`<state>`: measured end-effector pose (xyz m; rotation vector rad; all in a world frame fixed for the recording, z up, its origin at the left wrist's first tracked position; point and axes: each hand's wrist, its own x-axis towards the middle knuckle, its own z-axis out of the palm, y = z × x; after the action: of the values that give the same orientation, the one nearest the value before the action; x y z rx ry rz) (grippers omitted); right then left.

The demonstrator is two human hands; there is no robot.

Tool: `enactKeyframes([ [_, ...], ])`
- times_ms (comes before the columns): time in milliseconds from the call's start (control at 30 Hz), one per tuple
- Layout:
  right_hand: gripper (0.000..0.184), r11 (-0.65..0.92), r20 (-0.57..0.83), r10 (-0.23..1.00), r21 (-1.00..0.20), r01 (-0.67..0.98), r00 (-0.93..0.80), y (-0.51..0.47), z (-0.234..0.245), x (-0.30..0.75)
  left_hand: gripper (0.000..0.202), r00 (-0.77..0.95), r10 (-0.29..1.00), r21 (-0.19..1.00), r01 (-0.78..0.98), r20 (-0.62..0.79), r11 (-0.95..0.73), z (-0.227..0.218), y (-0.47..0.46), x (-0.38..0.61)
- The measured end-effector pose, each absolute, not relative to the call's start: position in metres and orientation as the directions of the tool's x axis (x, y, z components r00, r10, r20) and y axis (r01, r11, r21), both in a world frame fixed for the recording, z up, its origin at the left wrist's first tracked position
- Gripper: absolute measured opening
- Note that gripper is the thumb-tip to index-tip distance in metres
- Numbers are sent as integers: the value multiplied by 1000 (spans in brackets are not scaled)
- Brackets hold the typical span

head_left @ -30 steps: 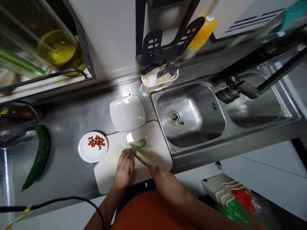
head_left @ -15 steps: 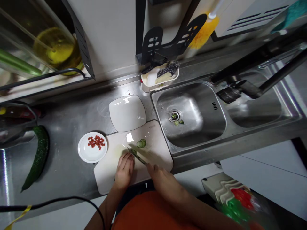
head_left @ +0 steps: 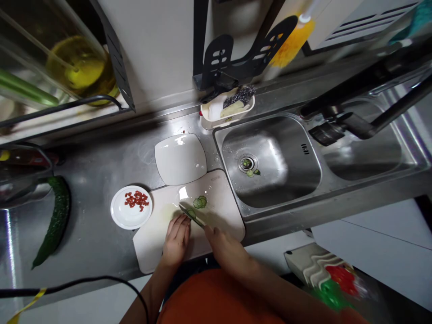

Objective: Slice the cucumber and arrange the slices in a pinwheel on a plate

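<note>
My right hand is closed around the handle of a kitchen knife, whose blade slants over the white cutting board. A thin green slice clings to the blade. Just left of the knife, my left hand rests on the board with curled fingers, over a cucumber piece that is almost wholly hidden beneath it. Beyond the blade lies a small overlapping pile of cucumber slices. The board's left edge meets a round white plate of chopped red pieces. An empty squarish white plate touches its far edge.
On the right is a steel sink with cucumber scraps at its drain, under a black faucet. A whole cucumber lies far left. Behind the sink stands a white caddy with a scourer. A black cable crosses lower left.
The knife blade has tilted slightly, showing more of its flat side with the green slice. My left hand stays about where it was. The whole view has shifted a little.
</note>
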<state>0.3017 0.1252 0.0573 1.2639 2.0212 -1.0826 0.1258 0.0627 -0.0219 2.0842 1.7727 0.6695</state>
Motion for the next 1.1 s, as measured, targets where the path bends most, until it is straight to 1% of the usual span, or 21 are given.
enactKeyframes([
  [133,41,247,-734,520,-360,900,-437,125,52,299,30,126,984,537,825,123,-173,-22,62,125],
  [367,37,226,-723,526,-389,893,-448,120,34,298,31,131,983,540,822,127,-179,-23,62,125],
  [500,38,227,-680,563,-420,879,-470,113,25,302,31,136,983,541,821,127,-183,-21,63,126],
  [700,39,195,-686,567,-426,884,-456,113,28,308,33,124,983,528,831,133,-176,-21,63,126],
  [800,41,179,-689,585,-404,897,-427,117,33,314,34,129,982,540,822,138,-184,-22,63,126],
  [900,45,180,-712,585,-352,919,-388,120,40,319,33,121,984,552,816,129,-172,-22,62,126],
  [1000,47,211,-736,570,-299,931,-366,122,49,321,31,102,989,564,813,110,-147,-19,64,126],
  [1100,47,270,-707,598,-266,925,-378,121,54,323,29,77,993,581,806,87,-114,-15,66,127],
])
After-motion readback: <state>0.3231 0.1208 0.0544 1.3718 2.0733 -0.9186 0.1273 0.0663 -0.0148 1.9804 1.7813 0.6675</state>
